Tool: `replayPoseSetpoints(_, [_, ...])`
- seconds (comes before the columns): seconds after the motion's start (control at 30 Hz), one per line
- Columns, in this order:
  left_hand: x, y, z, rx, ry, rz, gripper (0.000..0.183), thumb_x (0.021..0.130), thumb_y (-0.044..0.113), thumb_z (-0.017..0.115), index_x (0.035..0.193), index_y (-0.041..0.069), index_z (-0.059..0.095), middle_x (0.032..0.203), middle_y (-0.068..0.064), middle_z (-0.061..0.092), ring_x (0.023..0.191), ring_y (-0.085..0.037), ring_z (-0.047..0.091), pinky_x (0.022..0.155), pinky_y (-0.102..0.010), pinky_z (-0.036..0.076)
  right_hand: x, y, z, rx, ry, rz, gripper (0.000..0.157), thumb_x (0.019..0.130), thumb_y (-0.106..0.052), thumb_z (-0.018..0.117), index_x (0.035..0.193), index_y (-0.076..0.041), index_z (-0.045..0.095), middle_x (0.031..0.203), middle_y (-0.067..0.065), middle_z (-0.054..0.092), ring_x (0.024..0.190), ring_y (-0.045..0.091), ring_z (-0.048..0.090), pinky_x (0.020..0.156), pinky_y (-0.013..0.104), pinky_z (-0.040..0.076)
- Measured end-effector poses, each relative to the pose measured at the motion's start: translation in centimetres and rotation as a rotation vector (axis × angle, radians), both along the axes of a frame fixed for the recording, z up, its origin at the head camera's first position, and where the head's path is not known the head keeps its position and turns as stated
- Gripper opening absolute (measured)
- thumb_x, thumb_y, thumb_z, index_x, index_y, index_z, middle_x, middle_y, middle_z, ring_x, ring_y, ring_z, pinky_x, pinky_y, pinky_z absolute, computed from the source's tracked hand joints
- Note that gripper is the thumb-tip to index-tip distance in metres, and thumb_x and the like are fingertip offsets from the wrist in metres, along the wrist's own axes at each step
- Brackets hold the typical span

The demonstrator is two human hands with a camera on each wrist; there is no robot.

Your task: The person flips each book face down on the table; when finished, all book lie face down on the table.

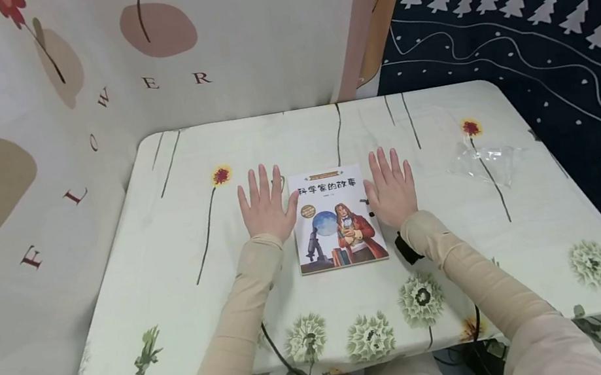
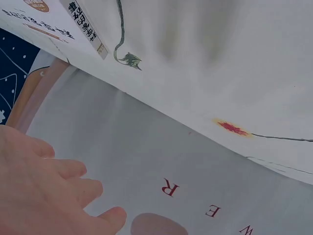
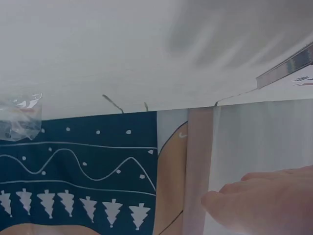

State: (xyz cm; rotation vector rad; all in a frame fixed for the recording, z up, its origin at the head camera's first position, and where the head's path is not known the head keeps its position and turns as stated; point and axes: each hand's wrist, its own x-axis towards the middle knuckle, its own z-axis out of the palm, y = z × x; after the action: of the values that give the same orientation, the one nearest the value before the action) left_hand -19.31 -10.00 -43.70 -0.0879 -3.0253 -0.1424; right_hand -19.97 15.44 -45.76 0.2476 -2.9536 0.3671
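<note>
A paperback book (image 1: 335,218) lies face up on the table, its cover showing a long-haired figure in a red coat, a telescope and a blue globe. My left hand (image 1: 266,205) is at the book's left edge, palm down with fingers straight and spread, the thumb overlapping the cover's edge in the head view. On the other side my right hand (image 1: 392,188) has its fingers straight too, thumb close to the book's right edge. Neither hand grips anything. The left wrist view shows part of the book (image 2: 83,24) and the left hand (image 2: 49,191); the right hand (image 3: 264,198) appears in its own wrist view.
A crumpled clear plastic bag (image 1: 490,163) lies at the table's right. The flower-print tablecloth (image 1: 182,333) covers the table. A pale curtain (image 1: 263,34) hangs behind, a dark tree-print cloth (image 1: 523,57) at the right. A black cable (image 1: 281,356) hangs over the front edge.
</note>
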Motion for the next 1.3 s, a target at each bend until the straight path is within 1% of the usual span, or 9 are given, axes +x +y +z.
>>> replayPoseSetpoints(0.13, [0.0, -0.1, -0.2, -0.007, -0.007, 0.007, 0.066, 0.092, 0.058, 0.022, 0.146, 0.027, 0.000, 0.155, -0.001, 0.001, 0.142, -0.023, -0.006, 0.113, -0.048, -0.004, -0.2, 0.1, -0.1, -0.008, -0.011, 0.015, 0.058, 0.097, -0.035, 0.022, 0.147, -0.011, 0.006, 0.154, 0.009, 0.004, 0.141, 0.027, -0.007, 0.113, 0.048, -0.003])
replayPoseSetpoints(0.27, [0.3, 0.1, -0.3, -0.008, -0.035, -0.013, 0.066, 0.092, 0.058, 0.020, 0.147, 0.026, 0.001, 0.155, -0.002, 0.000, 0.142, -0.023, -0.008, 0.113, -0.048, -0.005, -0.7, 0.5, -0.3, -0.017, -0.024, 0.037, 0.057, 0.097, -0.035, 0.021, 0.147, -0.011, 0.007, 0.154, 0.008, 0.007, 0.142, 0.028, -0.006, 0.113, 0.048, -0.003])
replayPoseSetpoints(0.4, [1.1, 0.2, -0.3, -0.014, -0.071, -0.034, 0.067, 0.092, 0.058, 0.021, 0.147, 0.025, 0.000, 0.155, -0.002, -0.001, 0.142, -0.023, -0.009, 0.113, -0.049, -0.005, -1.5, 0.9, -0.4, -0.020, -0.034, 0.052, 0.056, 0.097, -0.034, 0.020, 0.147, -0.011, 0.009, 0.154, 0.007, 0.010, 0.142, 0.026, -0.005, 0.114, 0.046, -0.003])
replayPoseSetpoints(0.53, [2.2, 0.2, -0.4, -0.008, -0.065, -0.045, 0.067, 0.092, 0.056, 0.027, 0.147, 0.024, 0.005, 0.155, -0.002, 0.001, 0.142, -0.022, -0.008, 0.113, -0.048, -0.006, -2.3, 1.2, -0.3, -0.015, -0.037, 0.085, 0.055, 0.097, -0.031, 0.021, 0.146, -0.010, 0.012, 0.153, 0.007, 0.013, 0.142, 0.027, -0.001, 0.114, 0.046, -0.002])
replayPoseSetpoints(0.63, [3.1, 0.0, -0.6, -0.017, -0.050, -0.057, 0.068, 0.092, 0.055, 0.030, 0.147, 0.024, 0.006, 0.155, -0.001, 0.003, 0.142, -0.022, -0.007, 0.113, -0.048, -0.006, -2.9, 1.3, -0.3, 0.002, -0.034, 0.124, 0.053, 0.097, -0.029, 0.023, 0.146, -0.008, 0.015, 0.152, 0.009, 0.017, 0.142, 0.029, 0.003, 0.114, 0.046, 0.000])
replayPoseSetpoints(0.83, [5.3, 0.0, -0.8, -0.054, -0.050, -0.108, 0.071, 0.090, 0.058, 0.030, 0.147, 0.023, 0.005, 0.154, -0.002, 0.004, 0.142, -0.022, -0.004, 0.114, -0.047, -0.004, -4.1, 1.6, -0.6, 0.051, -0.056, 0.188, 0.052, 0.096, -0.022, 0.027, 0.144, -0.006, 0.020, 0.150, 0.012, 0.023, 0.141, 0.031, 0.009, 0.114, 0.048, 0.006])
replayPoseSetpoints(1.0, [7.3, 0.0, -1.3, -0.036, -0.057, -0.160, 0.087, 0.081, 0.070, 0.038, 0.147, 0.019, 0.013, 0.154, -0.003, 0.012, 0.142, -0.023, 0.001, 0.114, -0.048, -0.001, -5.0, 1.9, -0.5, 0.082, -0.101, 0.210, 0.051, 0.095, -0.020, 0.031, 0.143, -0.004, 0.023, 0.149, 0.013, 0.024, 0.140, 0.032, 0.010, 0.113, 0.048, 0.010])
replayPoseSetpoints(1.17, [9.5, -0.4, -1.7, -0.055, -0.091, -0.187, 0.102, 0.071, 0.081, 0.038, 0.146, 0.014, 0.018, 0.152, -0.004, 0.019, 0.141, -0.023, 0.011, 0.114, -0.048, 0.002, -5.9, 1.9, -0.9, 0.076, -0.123, 0.239, 0.051, 0.094, -0.017, 0.036, 0.142, -0.002, 0.026, 0.148, 0.016, 0.026, 0.139, 0.034, 0.012, 0.113, 0.049, 0.014])
replayPoseSetpoints(1.3, [10.7, -0.8, -2.1, -0.004, -0.112, -0.206, 0.103, 0.067, 0.079, 0.047, 0.141, 0.010, 0.030, 0.145, -0.007, 0.035, 0.136, -0.024, 0.028, 0.113, -0.047, 0.011, -6.7, 1.7, -1.2, 0.027, -0.129, 0.291, 0.048, 0.093, -0.012, 0.042, 0.139, -0.001, 0.032, 0.144, 0.018, 0.032, 0.138, 0.035, 0.017, 0.112, 0.047, 0.017])
